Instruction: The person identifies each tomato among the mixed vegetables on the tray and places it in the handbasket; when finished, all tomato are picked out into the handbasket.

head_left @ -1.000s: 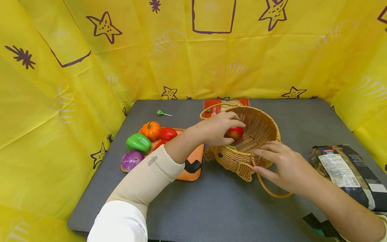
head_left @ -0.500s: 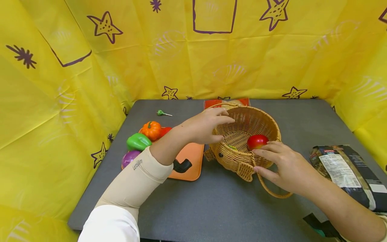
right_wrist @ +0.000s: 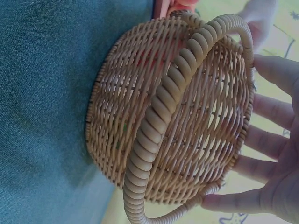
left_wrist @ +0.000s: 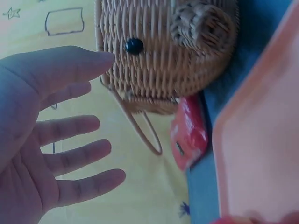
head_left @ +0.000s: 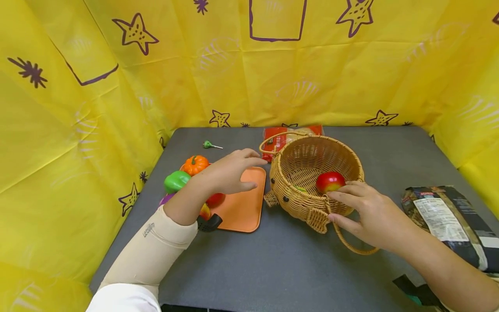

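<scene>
Because the red-and-yellow fruit (head_left: 330,181) lay inside the wicker basket (head_left: 302,208), between the orange tray (head_left: 245,212) and the right edge of the surface (head_left: 390,151), I judged light steadying best: right hand (head_left: 368,210) touching the basket, left hand (head_left: 230,171) over the tray, both hands' fingers apart.

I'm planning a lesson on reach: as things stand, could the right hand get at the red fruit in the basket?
Probably yes: the right hand is at the basket's rim, close to the red fruit, and the basket, open above, seems to leave the way in free.
</scene>
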Action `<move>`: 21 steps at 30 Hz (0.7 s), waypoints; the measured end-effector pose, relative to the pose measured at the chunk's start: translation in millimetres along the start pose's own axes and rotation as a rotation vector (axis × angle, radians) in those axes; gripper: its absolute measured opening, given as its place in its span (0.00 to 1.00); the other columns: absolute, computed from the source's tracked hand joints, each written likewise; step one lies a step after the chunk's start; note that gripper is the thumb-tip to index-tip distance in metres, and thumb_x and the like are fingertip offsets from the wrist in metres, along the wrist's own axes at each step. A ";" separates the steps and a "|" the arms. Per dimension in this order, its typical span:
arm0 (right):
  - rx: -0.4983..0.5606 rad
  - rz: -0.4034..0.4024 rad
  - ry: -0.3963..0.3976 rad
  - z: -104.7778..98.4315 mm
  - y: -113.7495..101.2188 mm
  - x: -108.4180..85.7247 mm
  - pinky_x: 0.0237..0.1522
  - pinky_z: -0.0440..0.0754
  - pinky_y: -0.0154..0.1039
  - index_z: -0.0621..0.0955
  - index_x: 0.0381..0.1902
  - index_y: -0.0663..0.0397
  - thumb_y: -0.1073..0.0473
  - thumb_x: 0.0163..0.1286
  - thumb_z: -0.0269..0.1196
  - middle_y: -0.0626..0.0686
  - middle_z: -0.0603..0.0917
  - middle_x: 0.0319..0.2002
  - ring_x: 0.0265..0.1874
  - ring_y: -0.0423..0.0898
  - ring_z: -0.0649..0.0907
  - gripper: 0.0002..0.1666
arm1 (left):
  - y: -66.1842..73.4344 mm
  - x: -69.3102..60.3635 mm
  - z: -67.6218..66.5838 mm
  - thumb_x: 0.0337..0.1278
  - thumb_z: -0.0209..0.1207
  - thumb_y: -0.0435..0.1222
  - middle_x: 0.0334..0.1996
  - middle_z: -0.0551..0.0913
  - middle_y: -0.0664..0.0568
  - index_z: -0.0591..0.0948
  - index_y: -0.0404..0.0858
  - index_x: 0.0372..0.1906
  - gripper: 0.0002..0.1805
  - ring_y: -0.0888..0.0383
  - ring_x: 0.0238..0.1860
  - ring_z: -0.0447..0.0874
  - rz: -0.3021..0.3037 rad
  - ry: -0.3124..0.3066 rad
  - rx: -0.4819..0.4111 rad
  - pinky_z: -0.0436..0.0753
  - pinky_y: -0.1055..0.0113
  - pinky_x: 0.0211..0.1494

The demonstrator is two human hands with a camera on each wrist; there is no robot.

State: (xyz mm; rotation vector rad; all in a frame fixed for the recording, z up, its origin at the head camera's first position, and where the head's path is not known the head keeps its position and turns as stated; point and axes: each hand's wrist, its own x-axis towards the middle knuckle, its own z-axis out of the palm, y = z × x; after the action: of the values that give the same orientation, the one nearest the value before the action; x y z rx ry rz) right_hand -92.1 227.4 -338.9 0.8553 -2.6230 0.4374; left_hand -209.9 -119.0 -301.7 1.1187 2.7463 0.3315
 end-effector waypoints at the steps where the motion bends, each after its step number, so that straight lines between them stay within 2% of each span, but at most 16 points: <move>1: -0.001 0.000 -0.002 -0.1 0.0 0.0 0.43 0.85 0.62 0.87 0.55 0.48 0.51 0.55 0.79 0.52 0.86 0.50 0.54 0.60 0.82 0.29 | -2.5 -4.3 1.7 0.64 0.67 0.44 0.69 0.71 0.48 0.75 0.49 0.72 0.32 0.46 0.70 0.68 -0.019 -0.003 -0.006 0.72 0.50 0.71; 6: -0.008 -0.004 -0.004 -0.2 0.6 -0.1 0.41 0.86 0.61 0.87 0.56 0.47 0.50 0.55 0.79 0.52 0.86 0.50 0.53 0.59 0.83 0.29 | -12.9 -25.2 9.7 0.61 0.68 0.44 0.68 0.72 0.47 0.74 0.50 0.72 0.33 0.45 0.67 0.71 -0.095 0.005 -0.003 0.76 0.49 0.67; 11: -0.007 -0.012 0.007 1.0 1.0 -0.5 0.43 0.85 0.62 0.87 0.56 0.47 0.50 0.54 0.79 0.53 0.86 0.50 0.53 0.61 0.83 0.30 | -20.3 -45.4 18.9 0.61 0.68 0.41 0.66 0.73 0.45 0.74 0.46 0.73 0.34 0.43 0.65 0.73 -0.123 0.024 0.012 0.76 0.49 0.67; 17: -0.008 0.003 0.006 1.6 0.7 -1.6 0.44 0.84 0.65 0.87 0.55 0.47 0.51 0.54 0.79 0.54 0.86 0.51 0.55 0.64 0.82 0.29 | -21.8 -69.3 29.1 0.59 0.69 0.41 0.67 0.73 0.41 0.75 0.44 0.72 0.34 0.38 0.65 0.72 -0.181 0.016 0.034 0.75 0.46 0.69; 21: -0.009 0.002 0.016 2.2 0.7 -1.8 0.45 0.84 0.65 0.87 0.55 0.47 0.52 0.53 0.80 0.54 0.86 0.50 0.55 0.64 0.82 0.30 | -23.4 -84.8 36.0 0.57 0.71 0.40 0.65 0.74 0.39 0.77 0.44 0.70 0.34 0.37 0.63 0.73 -0.236 0.029 0.061 0.77 0.45 0.66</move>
State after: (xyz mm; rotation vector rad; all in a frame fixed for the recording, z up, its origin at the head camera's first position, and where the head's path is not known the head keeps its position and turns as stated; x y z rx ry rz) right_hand -91.6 228.0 -341.7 0.8433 -2.6095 0.4307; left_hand -157.3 -189.7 -337.3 0.7950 2.8921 0.2362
